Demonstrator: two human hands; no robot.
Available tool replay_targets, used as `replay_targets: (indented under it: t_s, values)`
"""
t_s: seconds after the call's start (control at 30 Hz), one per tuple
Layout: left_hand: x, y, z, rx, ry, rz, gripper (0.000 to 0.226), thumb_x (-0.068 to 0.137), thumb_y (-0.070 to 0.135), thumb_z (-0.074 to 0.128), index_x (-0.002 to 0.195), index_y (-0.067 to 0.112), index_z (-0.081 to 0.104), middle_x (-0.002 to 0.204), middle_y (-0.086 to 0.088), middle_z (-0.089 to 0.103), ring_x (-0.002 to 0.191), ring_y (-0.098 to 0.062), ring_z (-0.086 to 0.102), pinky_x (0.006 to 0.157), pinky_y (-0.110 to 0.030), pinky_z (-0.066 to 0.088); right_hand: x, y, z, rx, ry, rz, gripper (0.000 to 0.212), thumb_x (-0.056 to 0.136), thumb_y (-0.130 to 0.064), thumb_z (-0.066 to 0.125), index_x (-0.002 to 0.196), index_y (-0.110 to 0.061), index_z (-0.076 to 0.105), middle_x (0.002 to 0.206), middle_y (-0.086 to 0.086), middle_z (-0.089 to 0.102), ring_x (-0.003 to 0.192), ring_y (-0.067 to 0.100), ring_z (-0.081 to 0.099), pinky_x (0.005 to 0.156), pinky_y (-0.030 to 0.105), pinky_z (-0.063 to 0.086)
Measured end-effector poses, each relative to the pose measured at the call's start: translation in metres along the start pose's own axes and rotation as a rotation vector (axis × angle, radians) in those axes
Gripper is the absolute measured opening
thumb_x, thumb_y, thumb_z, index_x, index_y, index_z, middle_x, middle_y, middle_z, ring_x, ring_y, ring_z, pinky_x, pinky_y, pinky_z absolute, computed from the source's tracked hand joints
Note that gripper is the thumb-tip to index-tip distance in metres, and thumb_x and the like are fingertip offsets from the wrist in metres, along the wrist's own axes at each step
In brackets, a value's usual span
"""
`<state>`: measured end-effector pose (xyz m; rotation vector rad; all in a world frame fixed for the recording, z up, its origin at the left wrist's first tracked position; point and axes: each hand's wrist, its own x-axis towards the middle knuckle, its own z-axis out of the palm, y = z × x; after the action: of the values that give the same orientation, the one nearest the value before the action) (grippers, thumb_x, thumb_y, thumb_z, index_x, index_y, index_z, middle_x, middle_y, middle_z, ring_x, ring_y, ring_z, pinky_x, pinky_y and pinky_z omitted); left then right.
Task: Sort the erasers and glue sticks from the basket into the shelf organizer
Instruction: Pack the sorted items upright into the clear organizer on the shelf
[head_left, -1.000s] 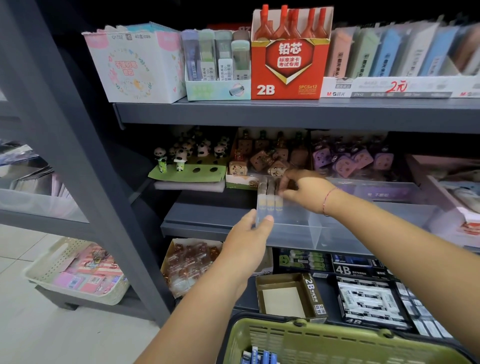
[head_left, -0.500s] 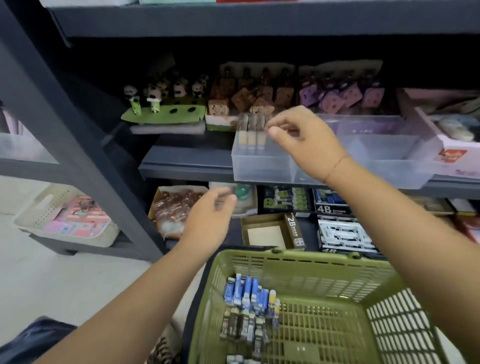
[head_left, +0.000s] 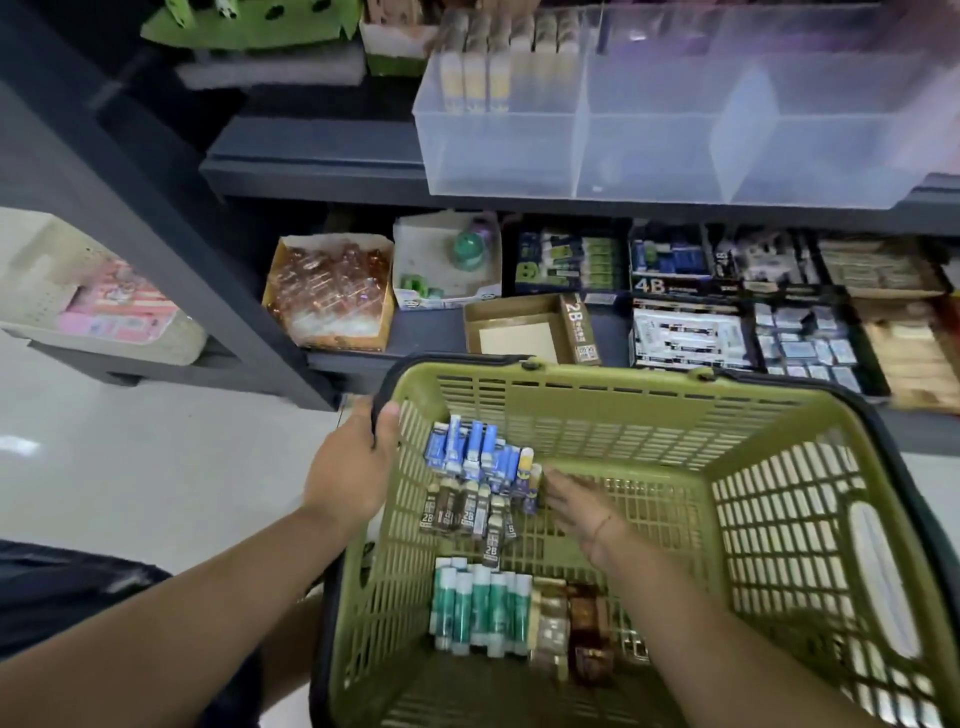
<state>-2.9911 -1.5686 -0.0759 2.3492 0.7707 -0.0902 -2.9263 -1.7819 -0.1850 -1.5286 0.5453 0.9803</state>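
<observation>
Green-capped glue sticks (head_left: 478, 608) lie in a row at the near end of the basket (head_left: 779, 519), with brown packs (head_left: 582, 629) just beside them on the right. Past them sit dark erasers (head_left: 467, 512) marked 2B, then blue packs (head_left: 470, 449) at the far end. The right hand (head_left: 576, 506) is down inside, fingers straight and holding nothing, its tips just beside the blue packs. The left hand (head_left: 353, 467) curls round the basket's rim. I'd say the thing now is to take one kind only, pinch several side by side, and let the left hand steady the basket. Up on the shelf (head_left: 311, 171) the clear organizer (head_left: 649, 156) holds pale sticks (head_left: 472, 78) upright in its left compartment; a new kind wants a compartment of its own.
</observation>
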Motion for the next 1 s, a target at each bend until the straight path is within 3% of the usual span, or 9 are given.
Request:
replay_targets:
  t_s: [0.1, 0.17, 0.23, 0.47, 0.67, 0.73, 0.87, 0.93, 1.0]
  values:
    - [0.001, -0.003, 0.002, 0.006, 0.009, 0.009, 0.049, 0.102, 0.041, 0.028, 0.135, 0.008, 0.043, 0.109, -0.013, 0.063, 0.103, -0.037, 0.059, 0.078, -0.039, 0.043, 0.017, 0.001, 0.016, -0.046, 0.044, 0.033, 0.043, 0.093, -0.038, 0.058, 0.124, -0.009, 0.057, 0.116, 0.006, 0.060, 0.116, 0.029, 0.054, 0.108, 0.043, 0.038]
    - [0.002, -0.007, 0.004, -0.033, 0.013, 0.020, 0.050, 0.101, 0.045, 0.027, 0.134, 0.012, 0.045, 0.107, -0.010, 0.064, 0.100, -0.035, 0.060, 0.082, -0.039, 0.048, 0.026, 0.001, 0.025, -0.052, 0.111, 0.060, 0.031, 0.090, -0.041, 0.062, 0.101, -0.012, 0.065, 0.093, 0.007, 0.064, 0.088, 0.027, 0.058, 0.099, 0.047, 0.045]
    - [0.004, -0.010, 0.005, -0.093, 0.010, 0.016, 0.047, 0.100, 0.048, 0.028, 0.129, 0.017, 0.048, 0.102, -0.006, 0.065, 0.095, -0.032, 0.062, 0.083, -0.044, 0.052, 0.039, 0.005, 0.028, -0.016, 0.145, 0.077, 0.037, 0.082, -0.042, 0.071, 0.092, -0.006, 0.069, 0.084, 0.010, 0.066, 0.073, 0.026, 0.058, 0.091, 0.051, 0.051]
    - [0.006, -0.015, 0.007, -0.148, 0.013, 0.007, 0.045, 0.098, 0.051, 0.029, 0.120, 0.020, 0.051, 0.094, -0.004, 0.066, 0.088, -0.028, 0.063, 0.081, -0.047, 0.054, 0.048, 0.006, 0.035, -0.042, 0.203, 0.112, 0.069, 0.074, -0.042, 0.078, 0.125, -0.002, 0.055, 0.120, 0.013, 0.059, 0.113, 0.035, 0.056, 0.099, 0.047, 0.047]
    - [0.008, -0.017, 0.009, -0.188, 0.011, -0.010, 0.042, 0.097, 0.053, 0.029, 0.114, 0.023, 0.053, 0.093, 0.000, 0.067, 0.088, -0.025, 0.064, 0.083, -0.047, 0.053, 0.051, 0.003, 0.042, -0.015, 0.200, 0.079, 0.039, 0.080, -0.035, 0.074, 0.104, -0.007, 0.060, 0.100, 0.011, 0.062, 0.099, 0.031, 0.061, 0.094, 0.051, 0.049]
    - [0.008, -0.017, 0.009, -0.196, 0.012, -0.017, 0.040, 0.098, 0.052, 0.030, 0.113, 0.023, 0.053, 0.092, 0.001, 0.067, 0.088, -0.024, 0.064, 0.083, -0.047, 0.053, 0.053, 0.004, 0.042, -0.006, 0.195, 0.098, 0.049, 0.078, -0.037, 0.076, 0.112, -0.006, 0.059, 0.108, 0.010, 0.061, 0.100, 0.030, 0.058, 0.096, 0.050, 0.048]
    - [0.008, -0.017, 0.010, -0.196, 0.015, -0.013, 0.038, 0.099, 0.050, 0.030, 0.109, 0.023, 0.054, 0.089, 0.002, 0.066, 0.085, -0.023, 0.064, 0.082, -0.046, 0.053, 0.055, 0.004, 0.037, 0.059, 0.115, 0.147, 0.100, 0.055, -0.056, 0.085, 0.133, -0.005, 0.049, 0.129, 0.013, 0.056, 0.103, 0.030, 0.058, 0.086, 0.040, 0.051]
    - [0.008, -0.017, 0.009, -0.195, 0.021, -0.010, 0.038, 0.099, 0.050, 0.030, 0.109, 0.022, 0.054, 0.088, 0.001, 0.066, 0.085, -0.023, 0.064, 0.082, -0.047, 0.053, 0.057, 0.003, 0.035, 0.070, 0.082, 0.159, 0.096, 0.059, -0.053, 0.084, 0.134, -0.003, 0.048, 0.128, 0.013, 0.056, 0.094, 0.027, 0.058, 0.078, 0.035, 0.049]
    - [0.008, -0.017, 0.009, -0.204, 0.021, -0.008, 0.038, 0.099, 0.050, 0.031, 0.109, 0.022, 0.054, 0.089, 0.001, 0.066, 0.086, -0.023, 0.064, 0.082, -0.047, 0.054, 0.062, 0.004, 0.031, 0.039, 0.072, 0.149, 0.088, 0.066, -0.049, 0.082, 0.133, -0.001, 0.049, 0.129, 0.013, 0.055, 0.104, 0.029, 0.058, 0.087, 0.035, 0.049]
